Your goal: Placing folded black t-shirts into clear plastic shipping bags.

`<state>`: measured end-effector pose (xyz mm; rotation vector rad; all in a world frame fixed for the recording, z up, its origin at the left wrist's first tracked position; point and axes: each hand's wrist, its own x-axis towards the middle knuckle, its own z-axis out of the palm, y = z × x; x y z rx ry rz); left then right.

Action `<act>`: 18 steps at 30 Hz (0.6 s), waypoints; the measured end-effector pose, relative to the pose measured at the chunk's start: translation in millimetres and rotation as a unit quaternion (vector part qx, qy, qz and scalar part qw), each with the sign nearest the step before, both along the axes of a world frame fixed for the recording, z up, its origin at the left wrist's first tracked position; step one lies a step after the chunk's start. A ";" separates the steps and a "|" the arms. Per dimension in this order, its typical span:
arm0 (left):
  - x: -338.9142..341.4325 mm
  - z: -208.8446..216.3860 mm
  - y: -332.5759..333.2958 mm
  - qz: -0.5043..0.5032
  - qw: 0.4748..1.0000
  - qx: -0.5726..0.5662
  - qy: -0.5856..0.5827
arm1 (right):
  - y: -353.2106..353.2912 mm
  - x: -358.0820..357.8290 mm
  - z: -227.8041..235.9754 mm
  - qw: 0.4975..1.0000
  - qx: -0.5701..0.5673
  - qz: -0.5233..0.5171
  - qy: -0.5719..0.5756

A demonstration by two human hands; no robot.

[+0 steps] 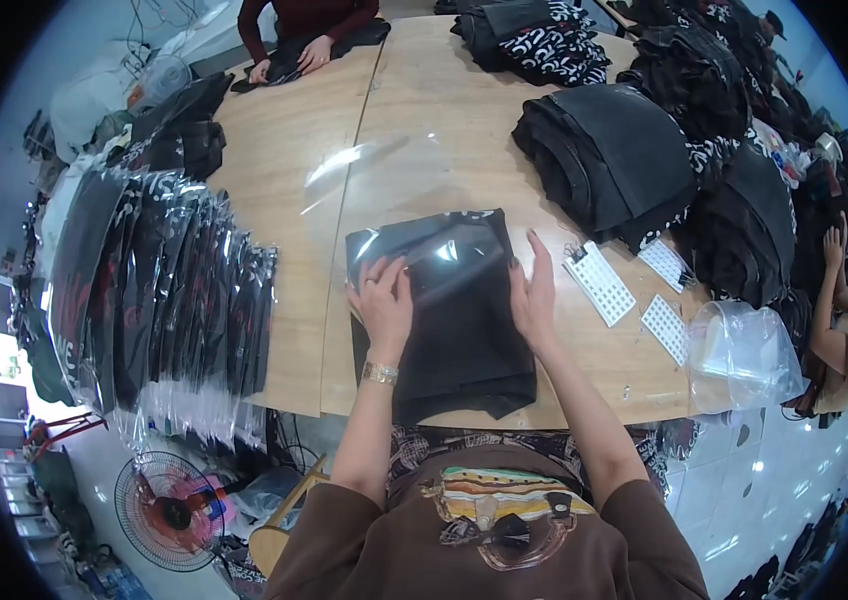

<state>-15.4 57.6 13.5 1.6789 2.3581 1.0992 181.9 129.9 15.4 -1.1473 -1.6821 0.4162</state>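
A folded black garment [454, 350] lies on the table right in front of me. Over its far part spreads a clear plastic bag [424, 245], shiny with reflected light. My left hand [384, 300] rests on the garment's left side, fingers spread across the plastic and partly bent. Along the right edge is my right hand [534, 300], fingers stretched out and thumb against the cloth. Neither hand has its fingers closed round anything. How far the bag reaches over the garment is hard to make out.
Bagged black garments [164, 290] stand in a row at left. Piles of folded black garments [614, 160] fill the far right. White sticker sheets [600, 283] and a clear plastic bag [744, 350] lie at right. Another person's hands [314, 55] handle dark cloth across the table [284, 150]. A fan [174, 512] stands below left.
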 end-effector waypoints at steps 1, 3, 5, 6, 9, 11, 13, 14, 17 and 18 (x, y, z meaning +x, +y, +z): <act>-4.5 -11.6 -2.8 0.048 0.999 -0.008 0.003 | 10.3 -7.2 0.0 1.000 0.002 -0.002 0.000; -9.7 -29.9 -8.9 0.096 0.994 -0.041 0.010 | 29.6 -21.2 6.3 0.994 0.011 0.099 -0.041; -3.1 -38.6 -12.1 0.098 0.993 -0.049 0.045 | 42.0 -23.9 -7.8 0.964 0.045 0.119 -0.232; 1.0 -37.0 -13.1 0.107 0.989 -0.061 0.080 | 46.3 -21.2 -16.9 0.937 0.053 0.127 -0.322; 5.6 -36.5 -17.0 0.110 0.987 -0.084 0.080 | 52.7 -20.4 -32.9 0.921 -0.001 0.100 -0.377; 6.6 -38.0 -21.7 0.125 0.985 -0.087 0.077 | 52.4 -22.3 -19.8 0.908 -0.054 0.122 -0.397; 6.8 -39.6 -28.3 0.137 0.983 -0.092 0.083 | 51.7 -26.8 -18.2 0.916 -0.081 0.136 -0.368; 9.6 -38.8 -29.3 0.142 0.981 -0.099 0.090 | 53.4 -23.6 -28.7 0.916 -0.079 0.134 -0.370; 14.3 -31.2 -26.1 0.131 0.983 -0.103 0.077 | 57.5 -17.1 -43.5 0.928 0.014 0.094 -0.359; 13.3 -27.1 -25.0 0.124 0.984 -0.110 0.067 | 60.0 -20.8 -39.2 0.927 -0.002 0.088 -0.363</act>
